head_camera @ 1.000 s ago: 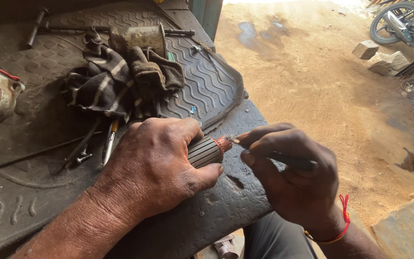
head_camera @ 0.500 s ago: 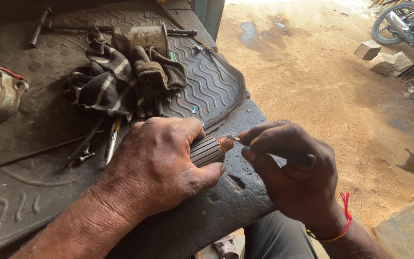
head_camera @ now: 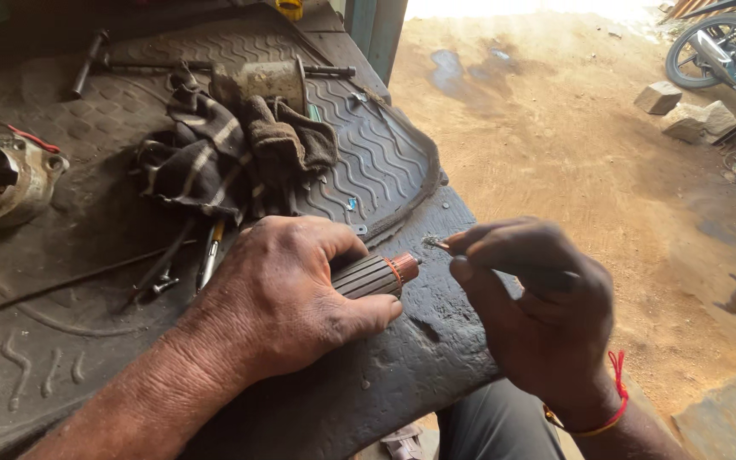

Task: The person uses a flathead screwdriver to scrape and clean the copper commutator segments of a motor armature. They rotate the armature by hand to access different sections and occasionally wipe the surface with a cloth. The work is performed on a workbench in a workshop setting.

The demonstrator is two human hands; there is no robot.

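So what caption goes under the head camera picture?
Left hand steadies a ribbed motor armature on a rubber mat; right hand points a thin tool beside it.

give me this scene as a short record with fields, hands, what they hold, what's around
left hand: left hand grips a ribbed dark cylindrical motor armature with a copper end, pressed on the mat
right hand: right hand pinches a thin pointed metal tool; tip close to the copper end, contact unclear
surface: black ribbed rubber mat
behind: striped dark cloth, grey metal motor housing at far left, long metal rod
ground: sandy dirt floor, motorcycle wheel top right
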